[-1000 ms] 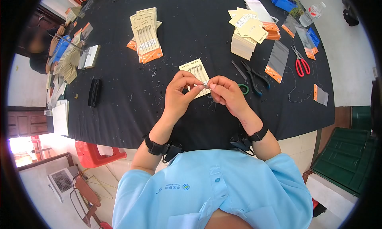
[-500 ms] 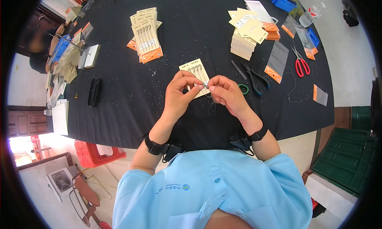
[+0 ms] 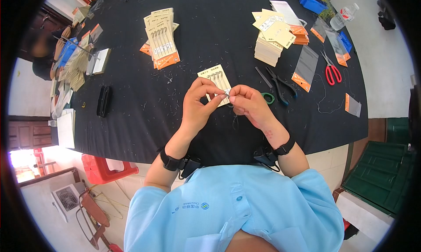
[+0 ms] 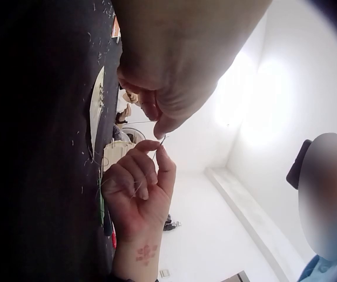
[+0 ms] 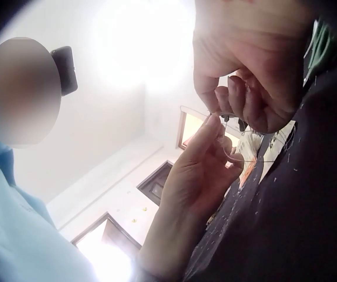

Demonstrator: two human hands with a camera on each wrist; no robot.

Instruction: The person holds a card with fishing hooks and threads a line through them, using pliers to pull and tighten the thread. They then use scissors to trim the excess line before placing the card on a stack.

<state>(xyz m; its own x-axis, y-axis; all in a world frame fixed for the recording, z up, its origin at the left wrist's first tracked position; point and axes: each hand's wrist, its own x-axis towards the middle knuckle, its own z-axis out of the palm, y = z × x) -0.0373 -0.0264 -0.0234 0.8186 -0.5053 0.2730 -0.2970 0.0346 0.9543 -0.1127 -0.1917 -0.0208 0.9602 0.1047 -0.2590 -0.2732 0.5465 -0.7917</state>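
Over a cream card with several hooks on it, both hands meet fingertip to fingertip. The left hand pinches a tiny dark hook-like piece between thumb and index finger. Close beside it, the right hand pinches a thin line at the same piece, its other fingers curled in. In the right wrist view a loop of thin line hangs around the left fingers. Green-handled scissors lie right beside the right hand, partly hidden by it.
Pliers and red scissors lie to the right. Card stacks stand farther back, a black case at left. A bottle and blue bin stand back right. Another person's arms show at far left.
The right fingertips have shifted slightly around the small piece. The left hand has hardly moved, and the card beneath lies in the same place.
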